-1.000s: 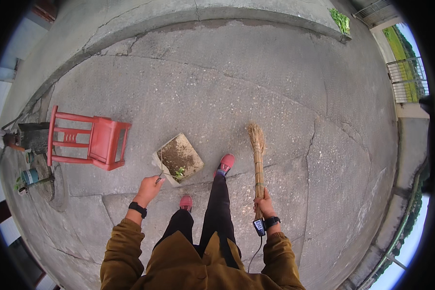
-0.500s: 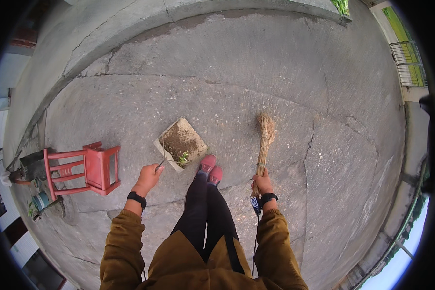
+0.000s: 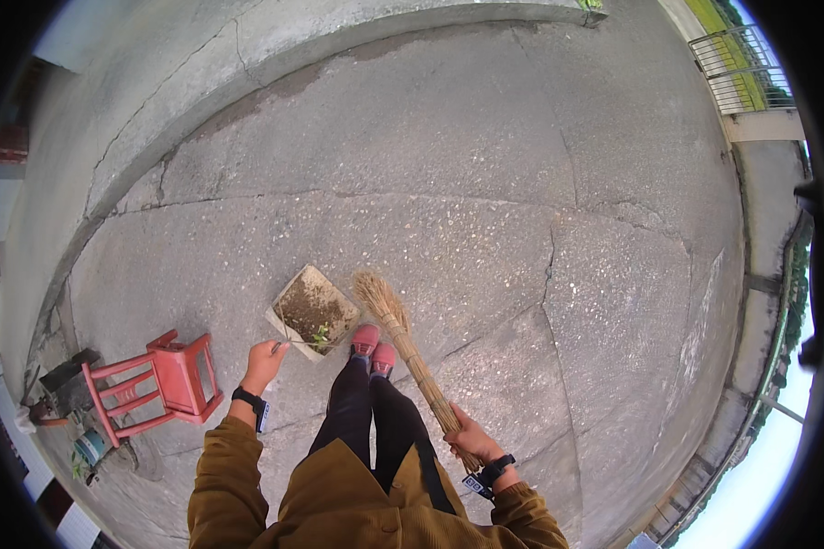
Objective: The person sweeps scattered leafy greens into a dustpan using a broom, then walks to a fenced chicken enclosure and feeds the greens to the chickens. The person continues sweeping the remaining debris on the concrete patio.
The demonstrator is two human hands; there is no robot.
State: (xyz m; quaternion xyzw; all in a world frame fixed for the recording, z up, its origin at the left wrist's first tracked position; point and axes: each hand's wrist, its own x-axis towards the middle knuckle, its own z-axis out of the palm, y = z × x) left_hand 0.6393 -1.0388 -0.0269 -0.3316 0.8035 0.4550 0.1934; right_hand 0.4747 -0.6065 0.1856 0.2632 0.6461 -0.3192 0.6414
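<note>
My right hand (image 3: 474,434) is wrapped round the handle end of a straw broom (image 3: 412,359). The broom slants up and left, its bristles on the concrete close to the right corner of a square, pale dustpan (image 3: 348,314). Dark dirt (image 3: 304,304) and a few green leaves (image 3: 320,336) lie in the dustpan. My left hand (image 3: 263,363) is closed on the dustpan's thin wire handle, at the pan's near left side. Just below the pan are my pink shoes (image 3: 365,340).
A red chair (image 3: 183,377) is at the left, with a teal bucket (image 3: 89,446) and other clutter beyond it. A low concrete ledge (image 3: 238,87) curves along the far left. Cracks cross the concrete ground (image 3: 485,247). At the far right is a metal gate (image 3: 734,71).
The broom has swung left, its bristles coming from well right of the dustpan to beside it. My right hand has moved lower and slightly left. The whole view has shifted too.
</note>
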